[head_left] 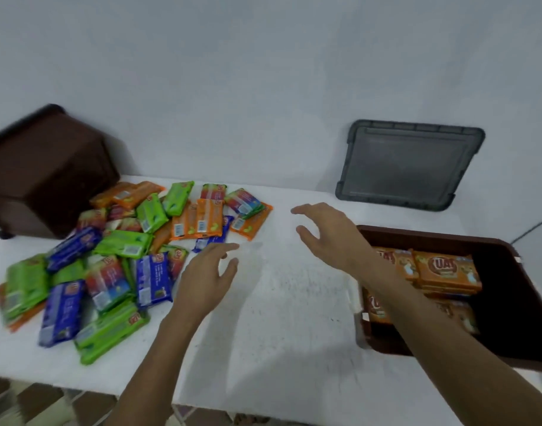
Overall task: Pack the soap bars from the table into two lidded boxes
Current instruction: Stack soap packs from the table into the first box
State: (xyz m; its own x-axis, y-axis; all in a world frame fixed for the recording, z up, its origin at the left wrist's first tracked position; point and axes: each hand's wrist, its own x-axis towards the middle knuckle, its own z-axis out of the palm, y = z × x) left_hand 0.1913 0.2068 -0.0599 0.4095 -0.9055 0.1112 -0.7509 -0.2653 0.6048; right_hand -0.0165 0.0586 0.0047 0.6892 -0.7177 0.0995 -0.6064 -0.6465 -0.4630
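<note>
My left hand [206,273] and right hand [328,233] hover over the bare middle of the surface [278,318], fingers spread, holding nothing. Soap bars [116,256] lie heaped toward the left edge; orange ones fill the open box [506,302] at the right edge. Far left, a closed box [45,173]; far right, a grey lid [409,164] against the wall.

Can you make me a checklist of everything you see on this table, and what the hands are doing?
Surface: white table, bare in the middle.
Job's things: loose pile of wrapped soap bars on the left; open brown box on the right holding orange soap bars; second brown box back left, blurred; grey lid leaning on the wall.
Clutter: nothing seen.
Hands: left hand and right hand open, empty, above the table.
Cables: nothing seen.
Surroundings: pale wall; tiled floor.
</note>
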